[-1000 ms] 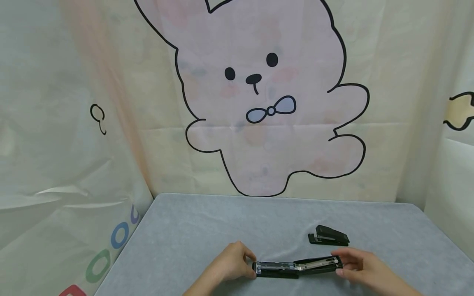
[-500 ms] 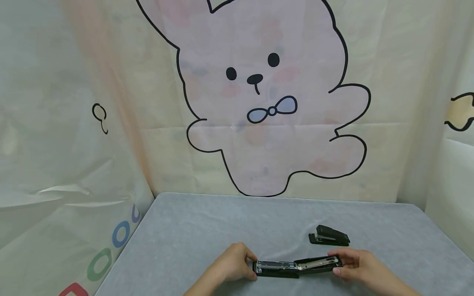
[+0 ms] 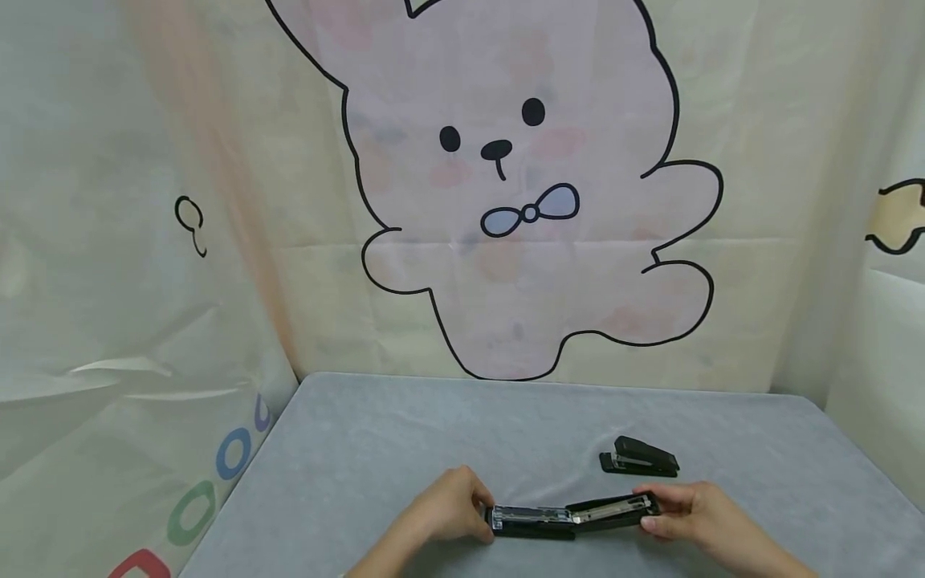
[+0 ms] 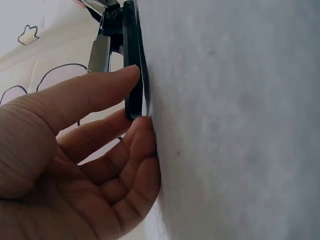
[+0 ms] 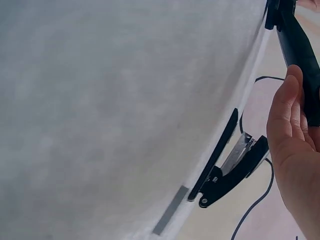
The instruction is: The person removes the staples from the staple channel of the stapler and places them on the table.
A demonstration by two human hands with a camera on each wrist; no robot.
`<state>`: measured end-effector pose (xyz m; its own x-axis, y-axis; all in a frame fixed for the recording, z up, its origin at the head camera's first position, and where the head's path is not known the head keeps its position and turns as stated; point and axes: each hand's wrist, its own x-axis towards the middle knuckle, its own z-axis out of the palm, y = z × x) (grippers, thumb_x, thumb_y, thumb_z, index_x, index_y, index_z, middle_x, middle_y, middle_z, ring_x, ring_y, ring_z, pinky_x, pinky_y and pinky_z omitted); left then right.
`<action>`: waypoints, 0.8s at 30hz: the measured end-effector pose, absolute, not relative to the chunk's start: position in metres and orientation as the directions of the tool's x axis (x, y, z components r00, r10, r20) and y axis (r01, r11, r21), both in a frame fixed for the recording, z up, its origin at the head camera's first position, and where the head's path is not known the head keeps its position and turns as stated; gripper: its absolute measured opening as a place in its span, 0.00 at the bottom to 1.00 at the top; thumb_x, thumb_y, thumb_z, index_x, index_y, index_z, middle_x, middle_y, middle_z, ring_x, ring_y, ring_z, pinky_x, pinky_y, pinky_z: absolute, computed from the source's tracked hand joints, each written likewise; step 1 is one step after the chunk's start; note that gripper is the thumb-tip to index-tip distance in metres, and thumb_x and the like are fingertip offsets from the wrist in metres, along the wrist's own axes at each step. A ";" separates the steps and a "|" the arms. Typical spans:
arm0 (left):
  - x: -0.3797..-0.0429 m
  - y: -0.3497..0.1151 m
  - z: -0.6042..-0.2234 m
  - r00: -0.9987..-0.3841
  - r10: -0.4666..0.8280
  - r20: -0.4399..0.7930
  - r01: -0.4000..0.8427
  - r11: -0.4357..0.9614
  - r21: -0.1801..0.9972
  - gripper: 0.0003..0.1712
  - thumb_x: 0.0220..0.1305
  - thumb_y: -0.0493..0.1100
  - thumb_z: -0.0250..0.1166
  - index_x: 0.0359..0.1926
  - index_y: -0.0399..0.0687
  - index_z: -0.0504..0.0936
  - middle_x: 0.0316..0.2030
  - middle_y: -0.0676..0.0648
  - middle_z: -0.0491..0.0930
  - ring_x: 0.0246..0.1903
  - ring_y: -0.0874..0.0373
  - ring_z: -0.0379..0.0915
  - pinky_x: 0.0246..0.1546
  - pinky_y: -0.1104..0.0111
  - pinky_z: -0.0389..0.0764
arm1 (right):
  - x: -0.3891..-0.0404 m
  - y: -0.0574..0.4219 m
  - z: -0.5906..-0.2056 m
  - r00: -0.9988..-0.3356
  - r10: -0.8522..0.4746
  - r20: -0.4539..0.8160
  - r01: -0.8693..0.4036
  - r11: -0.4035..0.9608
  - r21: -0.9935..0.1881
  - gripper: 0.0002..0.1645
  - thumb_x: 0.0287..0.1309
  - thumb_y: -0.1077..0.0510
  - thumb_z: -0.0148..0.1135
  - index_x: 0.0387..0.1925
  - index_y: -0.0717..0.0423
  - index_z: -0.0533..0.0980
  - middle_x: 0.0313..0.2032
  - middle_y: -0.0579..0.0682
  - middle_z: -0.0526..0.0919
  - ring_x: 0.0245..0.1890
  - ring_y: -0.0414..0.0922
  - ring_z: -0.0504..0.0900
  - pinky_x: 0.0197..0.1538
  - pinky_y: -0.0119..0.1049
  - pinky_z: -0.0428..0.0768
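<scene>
A black stapler [image 3: 531, 522] lies swung wide open in the head view, its metal inside facing up. My left hand [image 3: 451, 506] pinches its left end between thumb and fingers. In the left wrist view the left thumb [image 4: 100, 95] lies along the black base [image 4: 132, 92], close to the cloth. At the other end, my right hand [image 3: 694, 514] holds the tip of the raised arm [image 3: 614, 510], which slants up to the right. The right wrist view shows fingers along that dark arm [image 5: 302, 45]; the thumb is hidden there.
A second black stapler [image 3: 639, 457] stands behind the right hand on the grey cloth-covered table [image 3: 433, 417]. Near it in the right wrist view is a flat grey strip [image 5: 170, 210]. A printed curtain [image 3: 506, 305] hangs at the table's back edge.
Both hands and the opened stapler have shifted slightly left, the right hand a bit more. The head view itself has tilted a little. The grips look unchanged.
</scene>
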<state>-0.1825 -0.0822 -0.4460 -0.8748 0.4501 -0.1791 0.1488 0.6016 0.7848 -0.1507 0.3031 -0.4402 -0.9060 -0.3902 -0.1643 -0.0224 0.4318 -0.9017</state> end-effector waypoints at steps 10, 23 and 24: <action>-0.187 -0.098 -0.441 -0.885 0.444 -0.138 0.131 0.524 0.842 0.20 0.42 0.25 0.79 0.41 0.31 0.90 0.24 0.52 0.83 0.27 0.60 0.76 0.30 0.67 0.77 | -0.153 0.284 -0.427 -0.921 -0.367 -0.133 -0.024 0.394 -0.919 0.35 0.64 0.57 0.73 0.65 0.74 0.74 0.37 0.54 0.88 0.36 0.39 0.84 0.41 0.40 0.85; -0.194 -0.134 -0.438 -0.902 0.412 -0.129 0.058 0.411 0.910 0.23 0.42 0.22 0.76 0.45 0.30 0.89 0.23 0.49 0.81 0.25 0.60 0.72 0.25 0.71 0.72 | -0.165 0.248 -0.414 -0.917 -0.387 -0.101 -0.044 0.348 -0.936 0.33 0.64 0.56 0.74 0.64 0.70 0.76 0.43 0.60 0.89 0.43 0.46 0.88 0.45 0.35 0.83; -0.194 -0.136 -0.438 -0.904 0.410 -0.121 0.059 0.400 0.914 0.24 0.41 0.22 0.76 0.45 0.31 0.89 0.22 0.49 0.80 0.25 0.60 0.72 0.25 0.71 0.72 | -0.166 0.245 -0.414 -0.918 -0.385 -0.097 -0.049 0.352 -0.935 0.32 0.63 0.55 0.74 0.63 0.68 0.78 0.42 0.60 0.89 0.43 0.46 0.88 0.45 0.35 0.83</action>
